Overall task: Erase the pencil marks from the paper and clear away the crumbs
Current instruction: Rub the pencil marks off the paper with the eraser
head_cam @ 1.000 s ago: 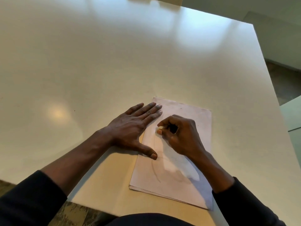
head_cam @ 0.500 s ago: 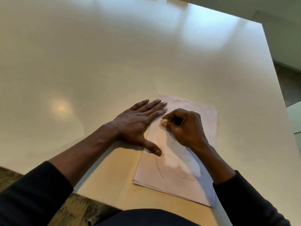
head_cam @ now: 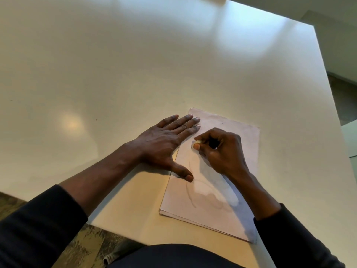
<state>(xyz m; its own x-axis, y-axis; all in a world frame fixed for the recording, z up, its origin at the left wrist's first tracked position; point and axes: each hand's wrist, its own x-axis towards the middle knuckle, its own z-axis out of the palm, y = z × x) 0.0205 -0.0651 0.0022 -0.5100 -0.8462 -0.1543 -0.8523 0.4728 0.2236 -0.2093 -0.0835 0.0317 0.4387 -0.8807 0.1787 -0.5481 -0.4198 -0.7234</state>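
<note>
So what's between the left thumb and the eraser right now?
Just paper, with a faint pencil line on it, as the head view shows. The right hand pinches the eraser; the left hand presses flat.

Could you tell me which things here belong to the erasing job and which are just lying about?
In the job: paper, pencil marks, eraser in right hand, left hand flat on paper.
Just there: table, patterned floor, pale surface at right.

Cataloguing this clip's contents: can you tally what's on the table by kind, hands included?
hands: 2, left hand flat, right hand pinching the eraser
eraser: 1
paper stack: 1
Total: 4
</note>
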